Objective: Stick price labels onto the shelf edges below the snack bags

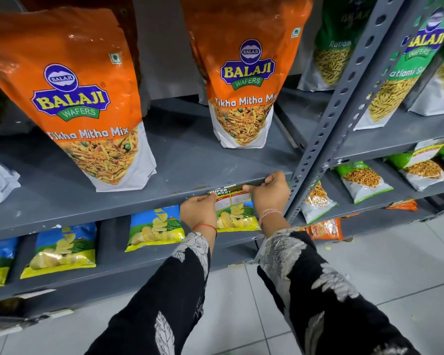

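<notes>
Chip bags [155,228] behind price label [230,197]

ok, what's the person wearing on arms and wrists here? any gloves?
No gloves: both hands are bare. Both arms wear long black sleeves printed with pale grey-white leaf shapes, left sleeve and right sleeve. The left hand has a thin red thread at the wrist; the right hand has a thin pale pink thread band. No rings visible on the fingers.

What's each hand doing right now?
Left hand: fingers pinching the left end of the price label.
Right hand: fingers pinching the label's right end at the shelf edge.
</notes>
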### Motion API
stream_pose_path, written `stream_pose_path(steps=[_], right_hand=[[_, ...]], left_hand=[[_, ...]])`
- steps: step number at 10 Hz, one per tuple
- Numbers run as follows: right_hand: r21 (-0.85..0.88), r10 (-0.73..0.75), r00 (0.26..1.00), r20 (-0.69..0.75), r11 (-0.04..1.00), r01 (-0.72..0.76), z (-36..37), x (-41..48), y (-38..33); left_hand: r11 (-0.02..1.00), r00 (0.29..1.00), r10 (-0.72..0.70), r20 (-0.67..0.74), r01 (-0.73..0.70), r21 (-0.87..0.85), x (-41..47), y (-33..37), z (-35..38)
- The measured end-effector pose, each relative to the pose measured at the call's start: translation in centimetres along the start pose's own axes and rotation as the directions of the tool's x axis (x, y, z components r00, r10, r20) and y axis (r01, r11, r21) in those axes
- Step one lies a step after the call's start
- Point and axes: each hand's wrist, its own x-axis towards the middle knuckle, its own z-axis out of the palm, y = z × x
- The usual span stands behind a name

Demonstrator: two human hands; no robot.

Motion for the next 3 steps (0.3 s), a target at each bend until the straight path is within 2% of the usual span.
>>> stream_pose_path(steps=[1, 2, 3], right_hand=[[-0.144, -0.011, 1.000, 0.024, 0.989, 0.015, -0.3, -0.1, -0.6], [-0.192, -0.020, 1.000, 0.009, 0.981, 0.021, -0.1, -1.1, -1.2], [-0.303, -0.202, 0.979, -0.040, 0.936, 0.180, 0.5, -5.1, -1.4]], left_hand=[[0.986, 0.984, -0.163, 0.075, 0.166, -0.036, 0.7, -0.3, -1.1], [0.915, 0.890, -0.303, 0.341, 0.372, -0.156, 2.0, -0.4, -2.7], [0.956, 0.884, -0.224, 0.410, 0.282, -0.084, 2.3, -0.6, -6.4]])
